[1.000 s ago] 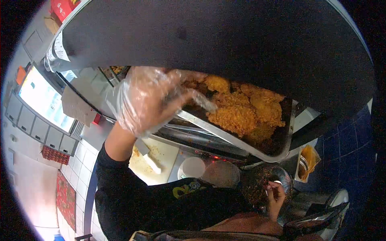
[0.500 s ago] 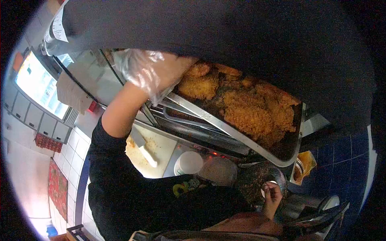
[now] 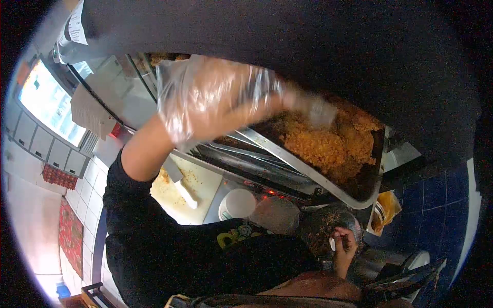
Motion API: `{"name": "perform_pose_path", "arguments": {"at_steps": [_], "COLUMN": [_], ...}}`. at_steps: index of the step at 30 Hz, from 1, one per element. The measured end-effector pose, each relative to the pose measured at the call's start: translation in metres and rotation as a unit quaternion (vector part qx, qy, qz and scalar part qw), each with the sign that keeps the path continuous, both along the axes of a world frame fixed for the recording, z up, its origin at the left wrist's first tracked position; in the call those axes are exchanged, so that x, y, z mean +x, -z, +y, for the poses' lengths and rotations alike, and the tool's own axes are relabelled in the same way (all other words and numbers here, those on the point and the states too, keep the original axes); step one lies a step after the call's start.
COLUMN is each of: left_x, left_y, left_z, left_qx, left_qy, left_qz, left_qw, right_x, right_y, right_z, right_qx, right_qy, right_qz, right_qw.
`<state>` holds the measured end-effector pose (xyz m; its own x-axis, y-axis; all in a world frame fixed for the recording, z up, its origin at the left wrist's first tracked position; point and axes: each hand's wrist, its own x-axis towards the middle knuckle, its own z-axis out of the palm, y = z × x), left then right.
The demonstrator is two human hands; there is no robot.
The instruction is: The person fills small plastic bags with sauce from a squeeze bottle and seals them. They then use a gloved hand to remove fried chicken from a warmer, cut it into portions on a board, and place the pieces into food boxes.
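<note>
- While the left hand (image 3: 226,105) reaches over golden, crumb-coated fried pieces (image 3: 321,146) in the far silver metal tray (image 3: 298,163), its clear plastic glove (image 3: 177,92) probably protects them; its blurred grip I cannot tell.
- Near right, the bare right hand (image 3: 346,247) seems to pinch a small white object (image 3: 333,243).

The gloved left hand (image 3: 226,97), whose fingers were out of sight at the left end of the tray (image 3: 295,166), now stretches farther right; its blurred fingers (image 3: 321,110) overlap the crumbed pieces (image 3: 321,146); its back hides the piece visible there earlier.
</note>
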<state>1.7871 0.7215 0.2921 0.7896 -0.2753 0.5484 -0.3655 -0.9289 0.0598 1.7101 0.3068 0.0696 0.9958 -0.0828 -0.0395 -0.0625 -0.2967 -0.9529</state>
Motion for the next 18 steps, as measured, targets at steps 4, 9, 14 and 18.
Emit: {"name": "perform_pose_path", "arguments": {"at_steps": [4,9,14,18], "left_x": [0.009,-0.010,0.006,0.003], "left_y": [0.013,-0.012,0.002,-0.002], "left_z": [-0.016,-0.056,-0.078,-0.075], "left_qx": [-0.008,0.003,0.084,-0.042], "left_qy": [0.157,0.084,0.129,0.125], "left_qz": [-0.069,0.060,-0.048,0.014], "left_qw": [0.985,0.995,0.987,0.991], "right_x": [0.003,-0.002,-0.007,-0.014], "right_y": [-0.001,-0.005,-0.002,-0.005], "right_z": [-0.005,0.001,0.000,-0.005], "right_qx": [-0.015,-0.018,-0.018,0.018], "right_qy": [-0.016,0.007,-0.032,0.004], "right_qz": [-0.015,-0.001,-0.017,-0.005], "right_qw": [1.000,1.000,0.999,1.000]}}
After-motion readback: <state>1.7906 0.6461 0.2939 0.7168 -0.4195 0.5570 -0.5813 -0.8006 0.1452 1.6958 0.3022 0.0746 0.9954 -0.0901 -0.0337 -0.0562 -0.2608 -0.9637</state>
